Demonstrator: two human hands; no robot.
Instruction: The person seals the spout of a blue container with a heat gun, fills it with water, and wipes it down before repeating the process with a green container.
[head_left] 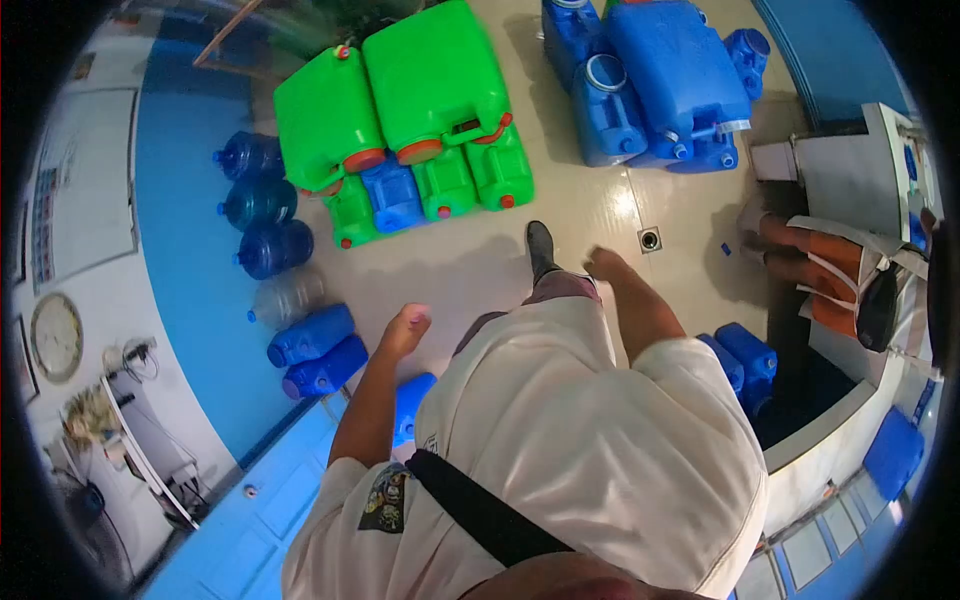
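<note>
My left hand (408,328) hangs at my left side with its fingers curled in. A small pinkish patch shows at its fingertips; I cannot make out what it is. Nearest to it are blue jugs on the floor, one blue jug (412,405) just below my forearm. My right hand (607,265) is held out in front of me, loosely closed and slightly blurred, with nothing visible in it. Ahead of it stand the large blue containers (675,70). Forward and left are stacked green jerrycans (435,70) with red caps, plus a blue jerrycan (393,195) among the lower ones.
Round blue water bottles (262,203) and a clear bottle (288,298) line the left wall. A floor drain (650,239) lies ahead right. Another person in orange shorts (835,275) is at the right. More blue jugs (745,360) stand beside a low white ledge (825,425).
</note>
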